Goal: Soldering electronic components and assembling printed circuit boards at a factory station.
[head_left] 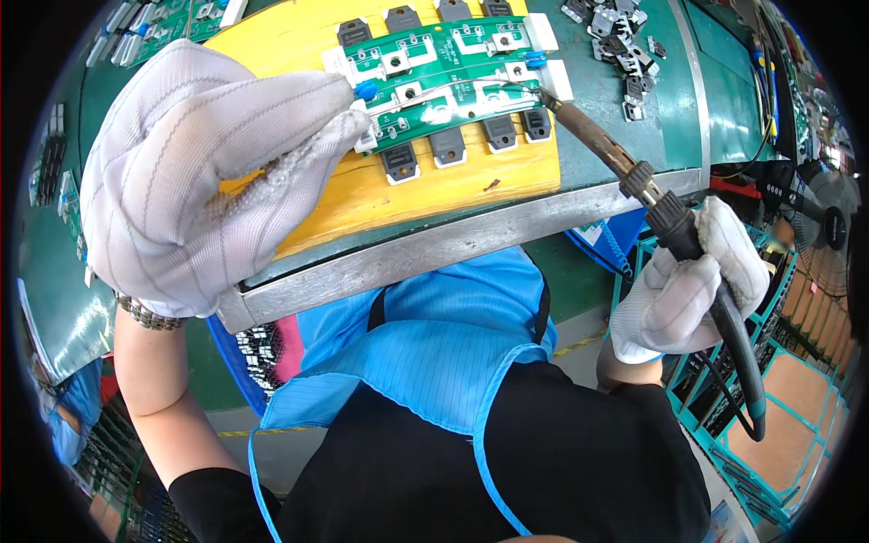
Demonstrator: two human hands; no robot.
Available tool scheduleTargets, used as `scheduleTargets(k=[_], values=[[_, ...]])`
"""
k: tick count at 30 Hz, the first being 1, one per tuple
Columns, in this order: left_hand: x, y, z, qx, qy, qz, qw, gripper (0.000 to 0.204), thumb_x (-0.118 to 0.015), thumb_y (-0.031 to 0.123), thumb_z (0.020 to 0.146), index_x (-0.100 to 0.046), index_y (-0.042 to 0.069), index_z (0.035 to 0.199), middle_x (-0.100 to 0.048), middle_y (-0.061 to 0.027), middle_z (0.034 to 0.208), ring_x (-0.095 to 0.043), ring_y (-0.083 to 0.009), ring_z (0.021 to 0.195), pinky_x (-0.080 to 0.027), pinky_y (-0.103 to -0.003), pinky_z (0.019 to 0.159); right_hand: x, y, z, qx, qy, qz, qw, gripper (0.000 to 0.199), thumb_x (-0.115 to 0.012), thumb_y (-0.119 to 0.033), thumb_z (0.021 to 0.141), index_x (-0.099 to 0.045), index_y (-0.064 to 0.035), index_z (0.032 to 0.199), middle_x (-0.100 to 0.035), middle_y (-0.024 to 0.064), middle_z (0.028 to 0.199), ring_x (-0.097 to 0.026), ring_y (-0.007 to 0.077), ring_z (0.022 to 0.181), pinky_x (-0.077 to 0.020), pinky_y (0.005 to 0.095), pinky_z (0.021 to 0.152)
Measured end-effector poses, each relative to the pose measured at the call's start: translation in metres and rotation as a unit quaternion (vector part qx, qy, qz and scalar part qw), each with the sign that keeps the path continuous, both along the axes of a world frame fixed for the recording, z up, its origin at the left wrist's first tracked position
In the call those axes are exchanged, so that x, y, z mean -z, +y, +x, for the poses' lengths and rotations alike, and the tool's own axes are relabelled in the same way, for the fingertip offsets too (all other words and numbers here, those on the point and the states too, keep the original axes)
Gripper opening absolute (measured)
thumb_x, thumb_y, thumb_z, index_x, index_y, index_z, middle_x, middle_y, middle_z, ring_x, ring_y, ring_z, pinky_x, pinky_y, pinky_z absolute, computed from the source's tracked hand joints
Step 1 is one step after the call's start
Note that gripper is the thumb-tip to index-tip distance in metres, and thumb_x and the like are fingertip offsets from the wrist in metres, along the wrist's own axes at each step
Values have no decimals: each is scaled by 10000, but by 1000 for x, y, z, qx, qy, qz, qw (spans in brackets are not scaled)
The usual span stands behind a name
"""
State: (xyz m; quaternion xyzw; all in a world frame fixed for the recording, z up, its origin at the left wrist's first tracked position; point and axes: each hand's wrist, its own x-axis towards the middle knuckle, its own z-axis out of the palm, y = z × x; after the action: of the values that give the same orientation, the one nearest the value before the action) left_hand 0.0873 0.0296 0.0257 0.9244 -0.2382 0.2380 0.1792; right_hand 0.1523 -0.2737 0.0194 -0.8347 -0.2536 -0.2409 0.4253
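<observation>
A green circuit board (441,58) lies on a yellow wooden block (407,204), with black three-legged components (447,147) along its near and far edges. My gloved left hand (204,158) is over the block's left part, thumb and forefinger pinched at the board's left end around a thin solder wire (453,83). That wire runs across the board to the tip of a soldering iron (670,217). My gloved right hand (683,294) grips the iron's dark handle from the right. The tip is at the board's right end, beside a white end block (557,80) and a blue part (535,60).
Loose black components (623,45) are heaped on the green table at the far right. More green boards (181,32) lie at the far left. A metal edge (453,249) runs along the table's front. A fan (828,217) and a teal rack (769,398) stand right.
</observation>
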Motion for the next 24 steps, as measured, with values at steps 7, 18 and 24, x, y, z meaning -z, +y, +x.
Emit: scheduleTargets(k=[7, 18, 24], values=[[2, 0, -1, -5, 14, -8, 1000, 236, -767, -50, 719, -674, 28, 922, -726, -102, 896, -603, -206, 671, -464, -307, 608, 7, 1, 0, 16, 32, 42, 998, 364, -625, -311, 781, -662, 50, 801, -678, 161, 790, -676, 251, 736, -522, 314, 736], [5, 0, -5, -15, 27, -10, 999, 246, -776, -36, 709, -697, 37, 931, -724, -82, 897, -603, -197, 680, -477, -312, 633, 2, 2, 2, -37, 35, -20, 998, 257, -604, -228, 728, -655, 22, 762, -674, 133, 753, -670, 236, 694, -512, 283, 690], [3, -1, -3, -7, 32, -1, 999, 267, -776, -44, 697, -693, 33, 940, -724, -75, 906, -595, -200, 669, -468, -311, 621, -9, -7, 2, -95, -15, -118, 988, 289, -588, -263, 823, -602, 24, 851, -642, 158, 810, -642, 234, 717, -514, 314, 694]])
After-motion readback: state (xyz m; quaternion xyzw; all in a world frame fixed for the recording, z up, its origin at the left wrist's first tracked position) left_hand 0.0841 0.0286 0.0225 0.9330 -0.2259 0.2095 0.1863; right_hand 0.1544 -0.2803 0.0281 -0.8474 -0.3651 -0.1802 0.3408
